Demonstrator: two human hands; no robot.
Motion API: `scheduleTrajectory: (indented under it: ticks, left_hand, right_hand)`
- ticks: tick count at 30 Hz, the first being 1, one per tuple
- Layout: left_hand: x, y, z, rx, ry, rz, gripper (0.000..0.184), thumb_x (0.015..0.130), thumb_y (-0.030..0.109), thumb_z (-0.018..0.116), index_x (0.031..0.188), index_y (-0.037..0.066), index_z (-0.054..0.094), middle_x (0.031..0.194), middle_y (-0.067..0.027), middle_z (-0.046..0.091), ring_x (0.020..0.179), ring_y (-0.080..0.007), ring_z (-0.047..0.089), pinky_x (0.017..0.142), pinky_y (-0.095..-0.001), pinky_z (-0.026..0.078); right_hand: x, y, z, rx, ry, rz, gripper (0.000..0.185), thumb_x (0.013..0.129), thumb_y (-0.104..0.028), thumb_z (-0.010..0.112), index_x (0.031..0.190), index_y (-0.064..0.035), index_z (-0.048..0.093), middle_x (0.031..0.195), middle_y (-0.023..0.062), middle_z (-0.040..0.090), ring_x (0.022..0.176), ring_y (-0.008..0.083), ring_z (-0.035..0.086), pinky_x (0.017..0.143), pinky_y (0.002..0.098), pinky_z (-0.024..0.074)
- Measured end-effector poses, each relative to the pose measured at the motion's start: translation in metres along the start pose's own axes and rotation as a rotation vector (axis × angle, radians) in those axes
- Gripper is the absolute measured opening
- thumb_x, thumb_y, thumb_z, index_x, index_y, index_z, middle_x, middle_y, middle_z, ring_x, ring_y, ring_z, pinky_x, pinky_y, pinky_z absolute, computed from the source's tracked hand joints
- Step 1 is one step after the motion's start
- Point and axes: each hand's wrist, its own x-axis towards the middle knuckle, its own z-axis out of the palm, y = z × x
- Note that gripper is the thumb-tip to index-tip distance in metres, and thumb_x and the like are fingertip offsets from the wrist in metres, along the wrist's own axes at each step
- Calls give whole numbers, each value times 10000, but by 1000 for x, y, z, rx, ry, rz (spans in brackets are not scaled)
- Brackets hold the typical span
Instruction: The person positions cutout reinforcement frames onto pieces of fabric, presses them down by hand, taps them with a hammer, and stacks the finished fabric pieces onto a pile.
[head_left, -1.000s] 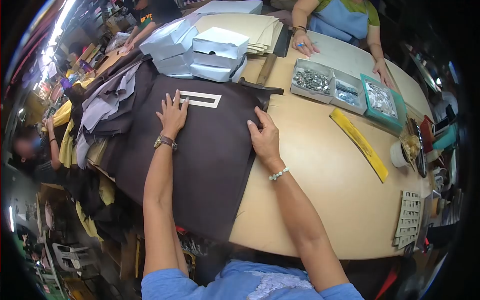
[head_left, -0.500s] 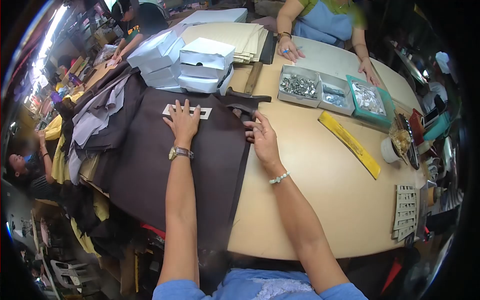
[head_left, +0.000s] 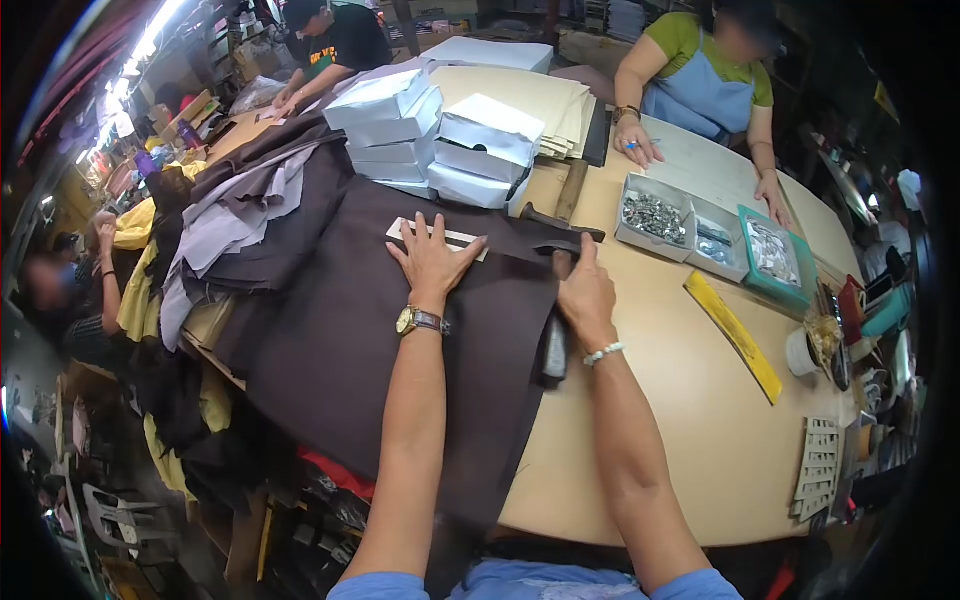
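My left hand (head_left: 432, 262) lies with fingers spread on a cream slotted template (head_left: 402, 232), pressing it onto dark brown fabric (head_left: 350, 300). A watch is on that wrist. At the fabric's right edge, my right hand (head_left: 588, 292) is closed around a metal tool (head_left: 554, 345) with a silvery part and a dark lower end; its exact kind is blurred and partly hidden by the fingers. Just beyond the right hand lies a hammer with a wooden handle (head_left: 571, 192), its dark head close to the fabric.
White boxes (head_left: 485, 150) are stacked behind the fabric, beside cream sheets (head_left: 520, 100). Trays of small metal parts (head_left: 655, 217) stand right of the hammer. A yellow strip (head_left: 735, 335) and slotted templates (head_left: 817, 470) lie on the table. A co-worker (head_left: 690, 80) sits across.
My right hand has closed on the metal tool and drawn it toward me along the fabric edge. The left hand stays on the template. The view has shifted, moving the scene rightward.
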Motion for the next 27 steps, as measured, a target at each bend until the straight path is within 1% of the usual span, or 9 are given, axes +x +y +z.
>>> scheduleTrajectory:
  ticks: [4,9,11,14,16,17,20,23,27]
  left_hand:
    - [-1,4,-4,-5,14,-8,935,684,744,559,1334,77,481,1453,-199,316,1389,-382,157,1073,-635,68]
    - [-2,7,-5,-3,-5,-29,943,678,741,567,1334,68,479,1458,-203,309,1395,-377,142,1074,-632,58]
    - [-2,8,-6,6,-13,-29,943,680,734,571,1339,67,473,1464,-203,300,1396,-377,142,1076,-629,55]
    - [-1,7,-5,25,-10,-26,946,679,734,571,1347,72,465,1463,-202,302,1396,-376,145,1078,-627,55]
    - [0,6,-8,55,-76,-31,937,686,720,572,1362,84,446,1469,-197,292,1395,-375,151,1076,-633,54]
    - [2,-1,1,30,-41,-6,935,690,714,572,1369,85,437,1471,-197,288,1393,-377,154,1075,-635,53]
    - [2,-7,10,48,-14,33,927,712,703,561,1386,84,411,1473,-198,282,1389,-390,155,1072,-639,44]
    - [-2,8,-5,54,-40,-13,921,726,715,543,1377,74,421,1470,-202,288,1382,-399,164,1066,-643,48]
    - [0,6,-3,87,-48,-4,925,732,738,515,1381,85,421,1473,-195,290,1384,-396,169,1055,-658,73]
  right_hand:
    - [-2,30,-14,339,185,8,639,765,-290,638,1290,1,418,779,199,657,774,358,649,723,437,490]
    - [-2,17,-45,657,448,-118,443,821,-135,632,1208,2,465,683,84,608,598,132,579,552,281,468]
    - [-14,-9,-58,716,422,-246,395,824,-117,640,1176,-3,503,743,79,626,605,134,586,564,276,481]
    - [-40,-42,-48,788,310,-466,409,787,-160,654,1158,-9,572,1047,170,623,934,260,626,824,348,501]
    - [-56,-56,-29,779,168,-519,430,762,-189,635,1165,-49,578,996,202,618,850,350,631,774,401,512]
    - [-65,-60,-30,592,59,-491,430,791,-128,626,1208,-40,564,1021,179,633,836,285,642,753,355,516]
    - [-61,-51,-1,366,-66,-367,455,834,-274,560,1257,-116,502,960,205,591,792,418,618,721,489,501]
    - [-45,-34,13,252,77,-271,464,865,-336,551,1260,-104,483,954,196,576,772,410,622,698,516,491]
    - [-49,-15,9,52,-73,-275,516,871,-405,555,1224,-36,483,970,191,553,771,365,627,661,458,503]
